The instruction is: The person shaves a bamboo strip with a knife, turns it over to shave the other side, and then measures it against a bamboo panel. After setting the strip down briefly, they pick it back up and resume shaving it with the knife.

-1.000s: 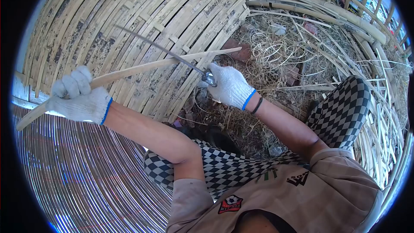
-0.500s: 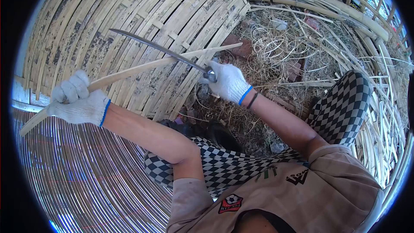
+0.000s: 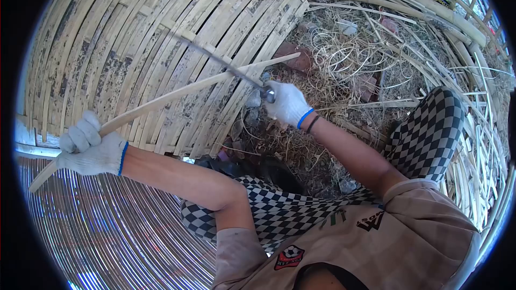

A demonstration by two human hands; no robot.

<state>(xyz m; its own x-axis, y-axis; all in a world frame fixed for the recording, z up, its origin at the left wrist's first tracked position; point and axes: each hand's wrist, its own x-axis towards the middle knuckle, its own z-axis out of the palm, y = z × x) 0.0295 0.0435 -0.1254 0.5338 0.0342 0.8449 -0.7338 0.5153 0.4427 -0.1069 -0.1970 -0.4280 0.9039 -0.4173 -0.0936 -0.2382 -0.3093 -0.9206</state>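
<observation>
My left hand [image 3: 91,147], in a white knit glove with a blue cuff, is closed around a long bamboo strip [image 3: 166,98] near its lower left end. The strip slants up to the right, its far tip above a reddish brick. My right hand [image 3: 287,103], gloved the same way, grips the handle of a long-bladed knife [image 3: 228,68]. Its blade points up to the left and crosses the strip near the strip's right part; the blade's outer end is blurred by motion. Most of the knife's handle is hidden inside the glove.
A woven bamboo panel [image 3: 134,48] fills the upper left. Curly shavings [image 3: 344,56] and bricks [image 3: 365,87] litter the ground at right. Bamboo poles [image 3: 398,2] lie along the back, and split strips [image 3: 473,166] are heaped at far right. A slatted surface [image 3: 107,220] spreads at lower left.
My left hand has shifted slightly down and left with the bamboo strip. My right hand and the knife have moved a little to the right along the strip.
</observation>
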